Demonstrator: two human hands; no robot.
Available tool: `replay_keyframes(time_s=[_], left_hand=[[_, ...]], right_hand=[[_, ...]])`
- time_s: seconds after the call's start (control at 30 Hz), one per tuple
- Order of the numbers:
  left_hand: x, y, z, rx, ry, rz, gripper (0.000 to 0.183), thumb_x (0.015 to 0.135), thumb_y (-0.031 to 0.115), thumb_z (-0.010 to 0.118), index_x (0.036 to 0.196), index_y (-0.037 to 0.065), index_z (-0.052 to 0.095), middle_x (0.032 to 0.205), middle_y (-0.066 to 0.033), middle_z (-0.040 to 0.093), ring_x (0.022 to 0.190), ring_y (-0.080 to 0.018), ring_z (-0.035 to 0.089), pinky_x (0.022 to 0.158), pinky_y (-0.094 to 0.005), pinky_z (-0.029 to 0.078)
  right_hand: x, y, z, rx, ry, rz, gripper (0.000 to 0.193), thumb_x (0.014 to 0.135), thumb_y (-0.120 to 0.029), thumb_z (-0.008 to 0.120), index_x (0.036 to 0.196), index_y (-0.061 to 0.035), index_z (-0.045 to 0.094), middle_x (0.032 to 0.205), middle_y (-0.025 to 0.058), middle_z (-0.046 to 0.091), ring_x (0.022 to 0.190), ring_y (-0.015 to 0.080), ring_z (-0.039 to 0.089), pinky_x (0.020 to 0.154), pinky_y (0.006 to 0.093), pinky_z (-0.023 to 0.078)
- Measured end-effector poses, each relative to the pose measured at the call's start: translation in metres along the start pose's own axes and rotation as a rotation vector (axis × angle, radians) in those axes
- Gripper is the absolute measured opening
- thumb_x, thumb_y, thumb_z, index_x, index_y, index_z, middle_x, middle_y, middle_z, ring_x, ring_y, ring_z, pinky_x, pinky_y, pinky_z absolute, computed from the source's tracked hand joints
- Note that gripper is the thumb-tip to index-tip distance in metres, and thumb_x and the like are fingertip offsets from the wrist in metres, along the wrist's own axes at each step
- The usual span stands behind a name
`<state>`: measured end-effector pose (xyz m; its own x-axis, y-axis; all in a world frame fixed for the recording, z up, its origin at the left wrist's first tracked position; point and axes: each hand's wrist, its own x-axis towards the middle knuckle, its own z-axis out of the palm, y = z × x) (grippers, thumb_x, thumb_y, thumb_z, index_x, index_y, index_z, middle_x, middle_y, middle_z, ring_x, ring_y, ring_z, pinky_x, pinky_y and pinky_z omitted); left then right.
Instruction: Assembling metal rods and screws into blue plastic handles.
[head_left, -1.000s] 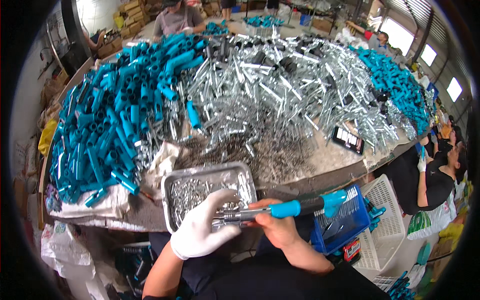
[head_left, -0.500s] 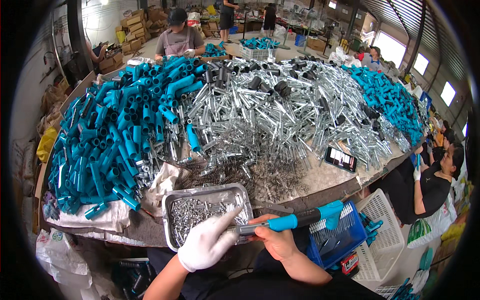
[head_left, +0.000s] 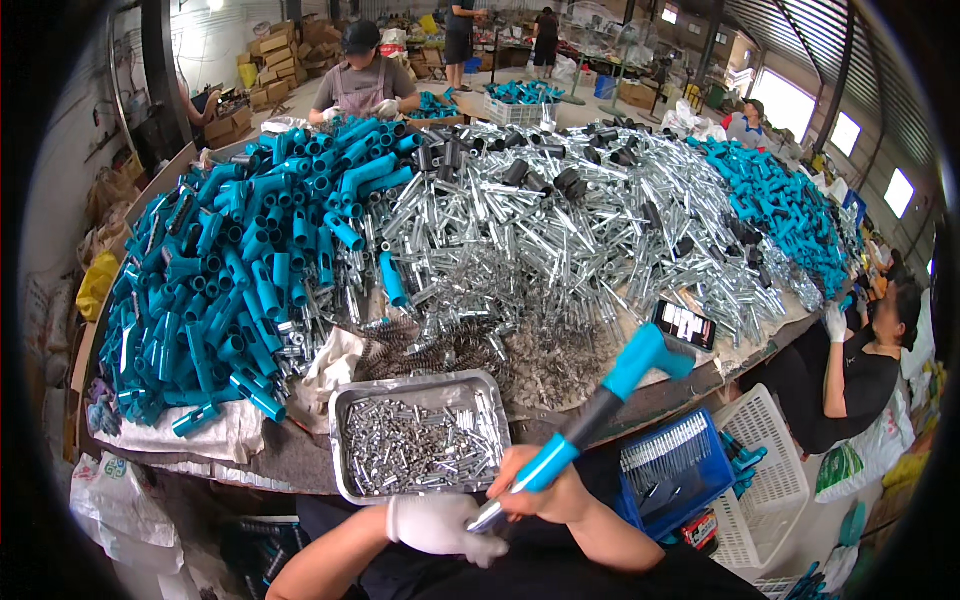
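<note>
**Teal-handled tool held in both hands below a tray of small metal parts**

Teal plastic and a black mid-section make up the long tool [head_left: 600, 410], which slants from the lower middle up toward the right, its teal head over the edge of the surface [head_left: 690, 385]; the bare right hand [head_left: 545, 492] is clenched round the lower teal grip; the left hand [head_left: 440, 525], in a white glove, closes its fingers on the tool's silver metal tip just beside the right hand.

Just above the hands sits a shallow metal tray [head_left: 420, 445] holding small silver pins; left of it lies white cloth under a heap of teal tubes [head_left: 250, 270]; silver metal tubes [head_left: 560, 230] fill the middle of the surface, with more teal pieces [head_left: 780, 215] at the far right; a phone [head_left: 684, 324] lies near the tool's head.

Below the surface to the right stand a blue crate [head_left: 675, 480] and a white basket [head_left: 765, 480]; one seated person [head_left: 850, 360] works at the right edge, another [head_left: 362, 75] at the far side.
</note>
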<state>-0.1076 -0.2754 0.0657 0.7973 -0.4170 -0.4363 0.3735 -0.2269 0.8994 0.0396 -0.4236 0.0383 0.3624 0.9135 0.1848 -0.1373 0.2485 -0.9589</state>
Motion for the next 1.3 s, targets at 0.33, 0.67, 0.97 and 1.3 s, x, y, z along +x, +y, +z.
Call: replay_keyframes(time_s=[0.33,0.67,0.97,1.3], left_hand=[[0.004,0.024,0.008,0.016,0.151,0.035,0.056,0.096,0.052,0.054,0.073,0.003,0.069,0.072,-0.0088,0.07,0.065,-0.0195,0.068,0.058,-0.031,0.053],[0.017,0.003,0.01,-0.344,-0.086,0.093,0.06,0.1,0.051,0.049,0.081,0.0,0.073,0.076,-0.0078,0.072,0.069,-0.0165,0.069,0.064,-0.029,0.054],[0.012,0.005,0.02,-0.297,0.221,0.194,0.054,0.088,0.057,0.061,0.085,0.003,0.07,0.063,-0.0055,0.069,0.054,-0.0212,0.067,0.052,-0.0356,0.053],[0.004,0.007,0.002,-0.372,0.026,-0.012,0.054,0.095,0.052,0.056,0.082,0.002,0.073,0.076,-0.0091,0.073,0.063,-0.0178,0.069,0.056,-0.0309,0.054]], right_hand=[[0.0,0.011,-0.003,0.1,0.137,0.064,0.011,0.082,-0.006,0.075,0.079,-0.0027,0.065,0.072,0.002,0.061,0.06,0.0076,0.057,0.052,0.0226,0.041],[0.0,0.016,0.004,0.223,0.103,-0.059,0.012,0.082,-0.001,0.073,0.076,-0.0025,0.062,0.074,0.0024,0.06,0.057,0.0074,0.054,0.051,0.0237,0.04],[-0.003,0.02,0.008,0.169,0.108,-0.15,0.015,0.08,-0.005,0.075,0.076,-0.0028,0.062,0.074,0.0034,0.061,0.054,0.0082,0.055,0.049,0.0234,0.042],[0.008,0.018,0.005,0.201,0.163,-0.017,0.014,0.082,-0.012,0.073,0.078,-0.0038,0.062,0.076,0.0025,0.062,0.061,0.0082,0.056,0.052,0.0219,0.042]])
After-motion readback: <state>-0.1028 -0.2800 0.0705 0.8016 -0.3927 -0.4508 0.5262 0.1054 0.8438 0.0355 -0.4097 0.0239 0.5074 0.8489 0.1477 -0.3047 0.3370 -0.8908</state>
